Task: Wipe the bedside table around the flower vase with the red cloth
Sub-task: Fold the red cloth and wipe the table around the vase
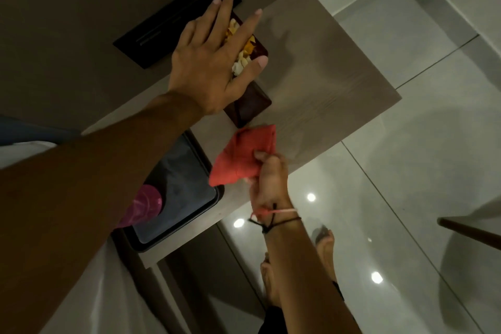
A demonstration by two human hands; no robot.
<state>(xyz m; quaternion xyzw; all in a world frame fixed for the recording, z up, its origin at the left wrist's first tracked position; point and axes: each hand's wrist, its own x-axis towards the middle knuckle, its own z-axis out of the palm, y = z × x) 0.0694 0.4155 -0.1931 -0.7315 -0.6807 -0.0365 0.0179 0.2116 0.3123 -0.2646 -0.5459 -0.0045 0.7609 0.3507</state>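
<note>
The bedside table (325, 70) is a pale wood-grain slab seen from above. On it stands a dark brown square flower vase (250, 107) with yellow and white blooms (238, 62). My left hand (214, 62) hovers over the flowers with fingers spread, covering most of them; I cannot tell whether it touches them. My right hand (267, 184) grips the crumpled red cloth (242, 156) at the table's near edge, just in front of the vase. Whether the cloth rests on the wood is unclear.
A black tray (187, 214) with a pink round object (145, 205) lies on the table's near left part. A black panel (184, 16) is set in the wall behind. Glossy grey floor tiles (406, 171) lie to the right, with my bare feet (298, 266) below.
</note>
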